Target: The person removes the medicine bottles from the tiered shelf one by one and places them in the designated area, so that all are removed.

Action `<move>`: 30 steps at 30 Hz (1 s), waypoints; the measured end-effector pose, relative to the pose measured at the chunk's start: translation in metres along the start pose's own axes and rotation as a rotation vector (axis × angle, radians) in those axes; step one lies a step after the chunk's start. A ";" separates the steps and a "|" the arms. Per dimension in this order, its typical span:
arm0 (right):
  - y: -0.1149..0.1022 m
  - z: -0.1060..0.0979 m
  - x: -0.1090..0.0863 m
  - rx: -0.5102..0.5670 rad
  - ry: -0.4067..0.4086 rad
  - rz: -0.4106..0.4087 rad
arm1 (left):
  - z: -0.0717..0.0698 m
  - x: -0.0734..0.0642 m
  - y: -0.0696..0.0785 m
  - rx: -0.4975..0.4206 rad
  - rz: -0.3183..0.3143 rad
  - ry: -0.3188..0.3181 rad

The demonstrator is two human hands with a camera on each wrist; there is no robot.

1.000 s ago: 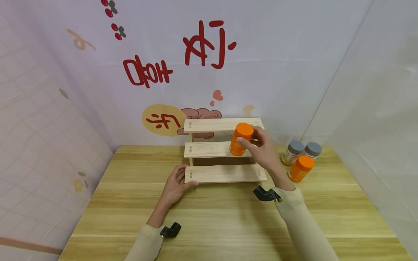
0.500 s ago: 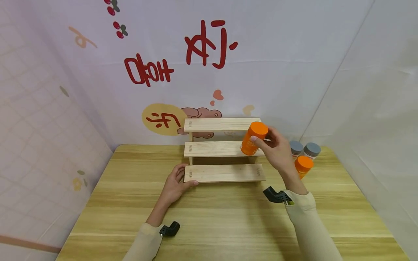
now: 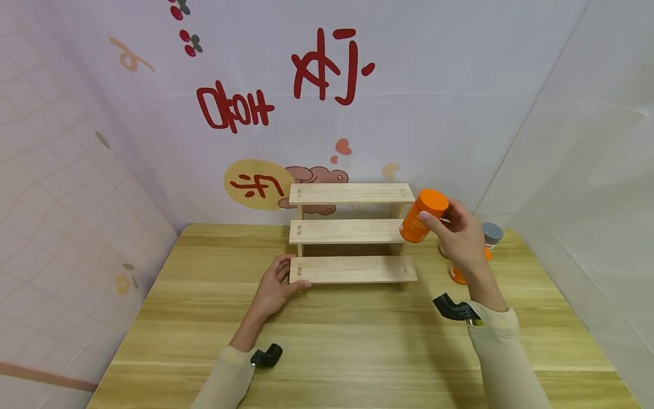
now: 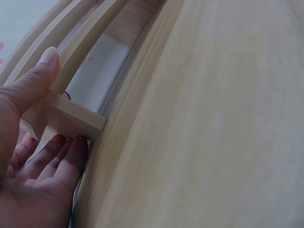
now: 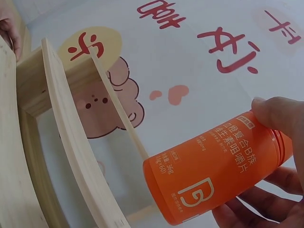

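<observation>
A three-step wooden shelf (image 3: pixel 352 269) stands on the table against the back wall, its steps bare. My left hand (image 3: pixel 272 291) grips the left end of its lowest step. In the left wrist view the thumb (image 4: pixel 40 71) lies along the step's front and the fingertips touch the side board. My right hand (image 3: pixel 464 241) holds an orange vitamin bottle (image 3: pixel 421 218) in the air, tilted, just off the right end of the middle step. In the right wrist view its printed label (image 5: pixel 223 156) faces the camera, with thumb and fingers round the cap end.
Behind my right forearm, another orange bottle (image 3: pixel 457 275) and a grey-capped bottle (image 3: pixel 493 233) stand on the wood-grain table (image 3: pixel 327 352), partly hidden. A printed white cloth wall (image 3: pixel 439 113) rises close behind the shelf.
My right hand has carried the orange bottle rightward, from in front of the middle step to beyond its right end. The right forearm now covers more of the standing bottles. My left hand stays put.
</observation>
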State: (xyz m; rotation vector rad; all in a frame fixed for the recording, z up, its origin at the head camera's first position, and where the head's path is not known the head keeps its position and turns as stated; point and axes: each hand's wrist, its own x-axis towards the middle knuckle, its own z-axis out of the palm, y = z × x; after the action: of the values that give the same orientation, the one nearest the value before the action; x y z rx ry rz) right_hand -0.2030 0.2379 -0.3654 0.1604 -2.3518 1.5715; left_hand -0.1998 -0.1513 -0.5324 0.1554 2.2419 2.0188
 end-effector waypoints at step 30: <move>0.028 -0.102 -0.018 -0.094 0.233 0.194 | 0.001 0.000 0.003 0.001 -0.002 -0.004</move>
State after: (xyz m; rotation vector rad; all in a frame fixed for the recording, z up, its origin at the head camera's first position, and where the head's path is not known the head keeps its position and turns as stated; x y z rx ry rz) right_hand -0.1743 0.3412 -0.3600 -0.2648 -2.3049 1.4682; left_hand -0.1994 -0.1503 -0.5295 0.1577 2.2403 2.0140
